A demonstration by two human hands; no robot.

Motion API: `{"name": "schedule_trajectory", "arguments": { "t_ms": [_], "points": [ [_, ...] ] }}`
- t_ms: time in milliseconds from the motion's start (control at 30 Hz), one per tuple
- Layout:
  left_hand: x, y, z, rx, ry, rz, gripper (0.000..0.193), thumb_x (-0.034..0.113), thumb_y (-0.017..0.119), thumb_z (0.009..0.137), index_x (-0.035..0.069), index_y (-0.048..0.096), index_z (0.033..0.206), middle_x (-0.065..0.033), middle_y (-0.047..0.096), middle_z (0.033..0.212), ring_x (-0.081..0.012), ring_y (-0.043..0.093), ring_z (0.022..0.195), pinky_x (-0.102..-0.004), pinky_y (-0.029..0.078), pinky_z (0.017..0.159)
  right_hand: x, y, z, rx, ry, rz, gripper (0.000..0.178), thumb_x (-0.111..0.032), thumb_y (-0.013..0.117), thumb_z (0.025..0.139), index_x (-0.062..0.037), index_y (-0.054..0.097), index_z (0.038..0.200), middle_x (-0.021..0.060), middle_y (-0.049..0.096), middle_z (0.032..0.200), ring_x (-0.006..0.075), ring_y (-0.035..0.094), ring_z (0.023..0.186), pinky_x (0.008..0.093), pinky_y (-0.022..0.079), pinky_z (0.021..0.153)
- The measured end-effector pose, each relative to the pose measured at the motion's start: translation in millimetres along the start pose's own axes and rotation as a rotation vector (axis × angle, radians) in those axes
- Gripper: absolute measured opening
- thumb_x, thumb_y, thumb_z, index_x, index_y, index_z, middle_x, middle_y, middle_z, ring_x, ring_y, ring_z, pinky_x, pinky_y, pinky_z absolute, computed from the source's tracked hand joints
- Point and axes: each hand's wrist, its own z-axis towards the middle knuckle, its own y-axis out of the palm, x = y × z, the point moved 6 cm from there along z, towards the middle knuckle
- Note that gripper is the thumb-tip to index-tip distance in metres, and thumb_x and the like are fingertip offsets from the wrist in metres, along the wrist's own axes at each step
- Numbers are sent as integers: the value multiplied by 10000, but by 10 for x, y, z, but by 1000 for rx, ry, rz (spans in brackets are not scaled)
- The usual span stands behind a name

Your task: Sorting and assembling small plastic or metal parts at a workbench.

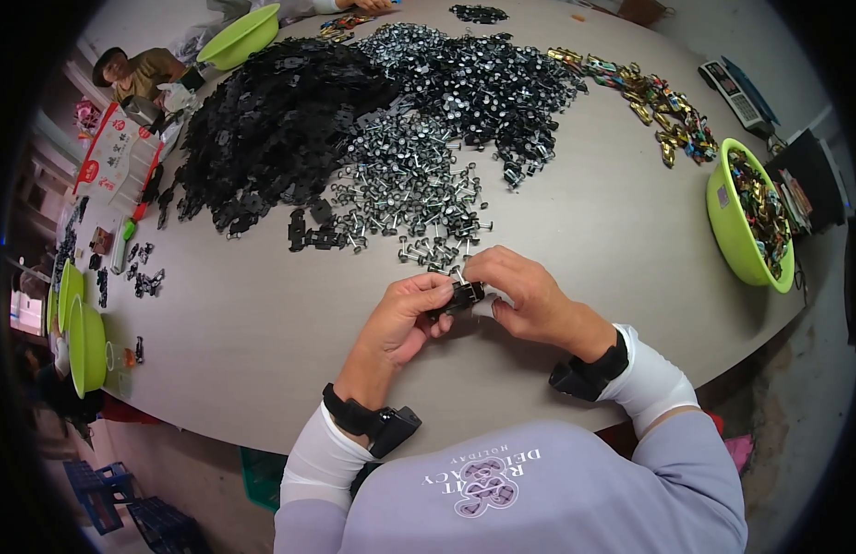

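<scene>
My left hand (402,316) is closed on a small black plastic toy-car chassis (464,295), pinched between thumb and fingers. From the other side my right hand (530,294) bends its fingers over the same piece. A short metal axle with black wheels (458,274) stands at its fingertips, against the chassis; the fingers partly hide it. Just beyond both hands lies a loose pile of wheel axles (405,175). A large heap of flat black chassis pieces (271,125) spreads to its left, with several loose ones at its near edge.
More wheels lie in a pile (502,88) at the back. Shiny coloured toy-car bodies (673,115) trail along the right, near a lime-green basin (723,217) full of them. Other green basins (88,346) stand at the left edge. A person (142,78) sits at the far left.
</scene>
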Motion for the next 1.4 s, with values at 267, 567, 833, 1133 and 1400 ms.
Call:
{"name": "schedule_trajectory", "arguments": {
  "t_ms": [267,567,833,1133,1400],
  "points": [
    [71,37,-17,-48,82,49,136,145,610,862,13,604,896,-36,606,723,-100,551,541,-208,425,467,-100,86,-11,27,-78,-63,467,146,511,542,-11,546,980,141,578,968,320,570,918,343,487,744],
    [57,65,-15,10,26,79,136,91,584,853,0,601,953,-87,648,802,-161,634,585,-256,534,507,962,-590,332,248,221,-270,169,38,521,707,-28,584,849,124,564,890,329,563,841,391,468,701],
    [20,78,-19,32,4,119,200,116,584,863,3,609,1025,-73,649,822,-140,628,595,-252,533,521,1312,-514,245,75,364,-497,191,37,538,682,-14,596,857,112,531,849,318,550,789,401,459,687],
    [29,134,-19,-10,-18,154,251,150,583,873,-7,599,1069,-85,647,845,-144,635,619,-256,538,544,1104,-433,443,7,110,-474,235,57,547,649,-17,575,871,103,553,902,307,552,871,389,469,738],
    [-9,108,-29,-15,-3,146,257,167,576,887,-15,597,1068,-97,645,845,-155,638,625,-258,540,547,1049,-360,458,40,189,-457,161,26,535,684,-25,565,834,98,549,866,310,537,883,403,465,746]
  ]
}}
